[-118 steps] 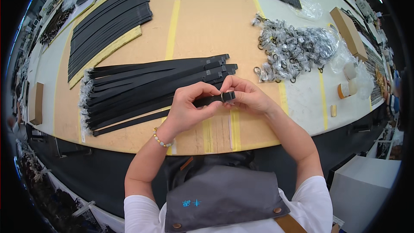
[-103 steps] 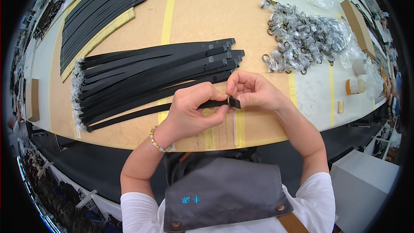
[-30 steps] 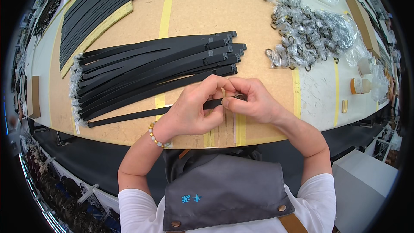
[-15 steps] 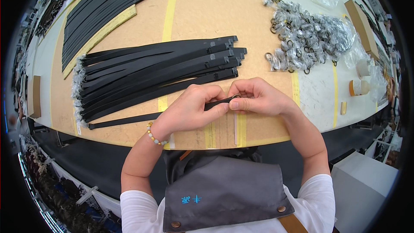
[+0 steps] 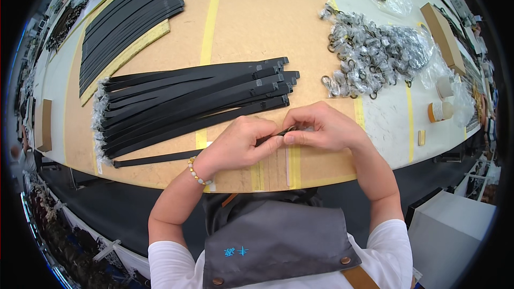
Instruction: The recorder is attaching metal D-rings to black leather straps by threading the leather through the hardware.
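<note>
A narrow black strap (image 5: 155, 159) lies across the near table, running rightward under my left hand (image 5: 241, 142). The left thumb and fingers pinch it close to its right end. At that end my right hand (image 5: 324, 126) is closed with thumb and curled fingers around a small dark bronze metal hook (image 5: 290, 129), mostly hidden by the fingertips. Both hands almost touch. Just beyond them lies a bundle of similar black straps (image 5: 187, 99), their left ends wrapped in clear plastic and their right ends folded over.
To the right is a heap of plastic-wrapped metal hooks (image 5: 375, 48). Flat black strips (image 5: 131, 24) lie at the far left beside a yellowish wooden bar (image 5: 126, 61). A cardboard box (image 5: 443, 37), a jar with an orange band (image 5: 440, 111) and a small yellow block (image 5: 421, 138) line the right side.
My right fingers have curled further over the metal hook, which shows less of its ring than before. The view has shifted slightly, and both hands stay at the strap's end.
</note>
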Available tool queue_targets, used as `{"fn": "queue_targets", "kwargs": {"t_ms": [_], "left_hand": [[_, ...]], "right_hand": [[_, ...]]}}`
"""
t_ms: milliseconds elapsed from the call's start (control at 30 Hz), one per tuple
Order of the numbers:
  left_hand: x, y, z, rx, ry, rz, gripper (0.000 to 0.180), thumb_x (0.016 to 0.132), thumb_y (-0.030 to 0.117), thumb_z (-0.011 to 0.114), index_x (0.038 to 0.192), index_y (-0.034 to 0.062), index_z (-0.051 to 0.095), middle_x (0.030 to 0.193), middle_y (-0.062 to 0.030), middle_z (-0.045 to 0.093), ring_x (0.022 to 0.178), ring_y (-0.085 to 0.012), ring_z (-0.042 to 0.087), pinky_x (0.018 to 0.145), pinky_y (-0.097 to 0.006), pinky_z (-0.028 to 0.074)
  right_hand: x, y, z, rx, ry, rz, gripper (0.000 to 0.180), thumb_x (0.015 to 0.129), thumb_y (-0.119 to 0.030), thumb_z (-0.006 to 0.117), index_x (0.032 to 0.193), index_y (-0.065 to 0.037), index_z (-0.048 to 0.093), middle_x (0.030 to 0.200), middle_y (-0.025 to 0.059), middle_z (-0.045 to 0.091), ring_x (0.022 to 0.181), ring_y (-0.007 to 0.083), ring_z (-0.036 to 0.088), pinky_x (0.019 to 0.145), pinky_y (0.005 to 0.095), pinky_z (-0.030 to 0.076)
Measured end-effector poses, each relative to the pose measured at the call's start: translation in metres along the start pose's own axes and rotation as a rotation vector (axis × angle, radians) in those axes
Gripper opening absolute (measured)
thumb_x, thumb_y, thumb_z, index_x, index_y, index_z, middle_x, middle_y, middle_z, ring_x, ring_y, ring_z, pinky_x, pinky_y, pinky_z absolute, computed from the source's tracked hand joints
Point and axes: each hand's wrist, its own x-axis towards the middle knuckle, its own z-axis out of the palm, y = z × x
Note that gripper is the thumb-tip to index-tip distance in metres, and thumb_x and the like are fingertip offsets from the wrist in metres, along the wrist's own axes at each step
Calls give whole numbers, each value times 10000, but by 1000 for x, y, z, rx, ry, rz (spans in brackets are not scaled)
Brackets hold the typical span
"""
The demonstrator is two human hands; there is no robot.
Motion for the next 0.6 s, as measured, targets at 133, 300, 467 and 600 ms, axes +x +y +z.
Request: {"fn": "queue_targets", "kwargs": {"t_ms": [133,300,467,600], "left_hand": [[5,2,-9,537,414,258,158,802,69,797,878,25,667,824,-79,623,800,-253,583,697,-357,498],[9,-5,-12,818,535,186,215,766,52,810,913,35,655,886,-71,596,856,-265,579,768,-366,497],[17,-15,-21,884,562,244,224,738,56,811,884,50,641,889,-70,572,885,-259,573,778,-381,476],[12,-8,-21,741,559,231,201,768,15,787,901,28,637,878,-64,611,847,-224,604,762,-336,508]], "right_hand": [[-11,-7,-30,-496,496,202,271,842,-241,831,920,-28,681,809,62,686,770,129,641,731,296,521],[-21,5,-37,-866,776,400,256,812,-218,814,959,-56,681,863,76,702,773,222,679,728,361,539],[-10,14,-29,-795,734,238,194,815,-119,722,995,-57,686,896,87,710,761,237,686,711,372,538],[-7,14,-31,-701,665,295,163,868,-110,704,1002,-23,671,852,56,684,715,116,640,667,289,530]]}}
